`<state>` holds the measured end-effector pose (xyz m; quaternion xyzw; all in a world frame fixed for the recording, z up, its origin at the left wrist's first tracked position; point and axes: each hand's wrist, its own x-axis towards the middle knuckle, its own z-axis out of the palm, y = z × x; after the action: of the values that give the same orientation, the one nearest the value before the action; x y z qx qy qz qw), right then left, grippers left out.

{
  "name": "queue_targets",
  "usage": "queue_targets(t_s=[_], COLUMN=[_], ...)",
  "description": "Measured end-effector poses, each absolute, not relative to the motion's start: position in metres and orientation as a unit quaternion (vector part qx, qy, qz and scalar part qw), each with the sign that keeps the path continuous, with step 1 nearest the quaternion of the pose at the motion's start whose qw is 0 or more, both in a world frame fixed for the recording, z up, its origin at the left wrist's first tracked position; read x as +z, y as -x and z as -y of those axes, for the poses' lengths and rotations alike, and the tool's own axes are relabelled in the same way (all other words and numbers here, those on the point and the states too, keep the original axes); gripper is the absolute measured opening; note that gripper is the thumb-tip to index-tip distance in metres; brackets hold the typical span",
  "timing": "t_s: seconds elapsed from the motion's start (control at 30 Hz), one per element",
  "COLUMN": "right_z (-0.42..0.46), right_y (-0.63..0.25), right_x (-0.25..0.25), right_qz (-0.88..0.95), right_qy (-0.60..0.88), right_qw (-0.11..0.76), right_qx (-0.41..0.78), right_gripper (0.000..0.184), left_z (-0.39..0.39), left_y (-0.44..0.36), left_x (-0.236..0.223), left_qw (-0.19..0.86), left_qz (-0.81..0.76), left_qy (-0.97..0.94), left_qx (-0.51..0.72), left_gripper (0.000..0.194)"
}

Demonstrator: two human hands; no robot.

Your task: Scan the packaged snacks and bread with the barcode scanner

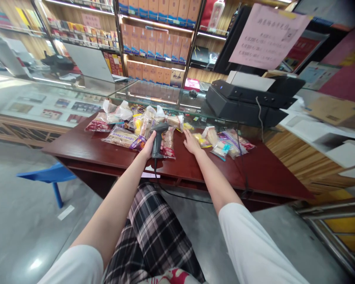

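Note:
My left hand (148, 146) is wrapped round the grip of a dark grey barcode scanner (157, 142), held upright over the near part of the reddish-brown desk (85, 146). A black cord runs down from its base. Right behind and beside it lies a heap of packaged snacks, with a clear bag of bread (120, 136) to the left and a red-trimmed packet (168, 141) to the right. My right hand (191, 142) rests low at the desk with its fingers stretched forward, close to a yellow packet (188, 126). No held item shows in it.
More packets, including a clear bag with a blue label (221, 149), lie to the right. A black printer (245, 103) stands on the glass counter (154, 92) behind. A blue stool (49, 173) is at the left. The cord (183, 197) loops below the desk edge.

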<state>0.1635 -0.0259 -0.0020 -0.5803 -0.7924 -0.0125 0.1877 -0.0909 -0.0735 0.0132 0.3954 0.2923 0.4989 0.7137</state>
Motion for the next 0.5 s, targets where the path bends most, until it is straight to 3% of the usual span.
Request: queue_targets(t_s=[0.13, 0.23, 0.5], right_z=[-0.001, -0.014, -0.003], right_y=[-0.155, -0.139, -0.117], right_x=[0.013, 0.018, -0.003], right_qz=[0.759, 0.739, 0.665], right_qy=[0.636, 0.663, 0.701], right_qw=[0.131, 0.108, 0.256], right_qx=[0.032, 0.043, -0.022], right_gripper=[0.082, 0.082, 0.058], left_z=[0.072, 0.073, 0.076], left_y=[0.091, 0.092, 0.092], left_x=[0.012, 0.012, 0.013], left_qw=[0.717, 0.716, 0.72], left_qz=[-0.296, -0.305, -0.299], left_qy=[-0.387, -0.385, -0.385], left_qx=[0.498, 0.497, 0.493], left_gripper=[0.065, 0.063, 0.057])
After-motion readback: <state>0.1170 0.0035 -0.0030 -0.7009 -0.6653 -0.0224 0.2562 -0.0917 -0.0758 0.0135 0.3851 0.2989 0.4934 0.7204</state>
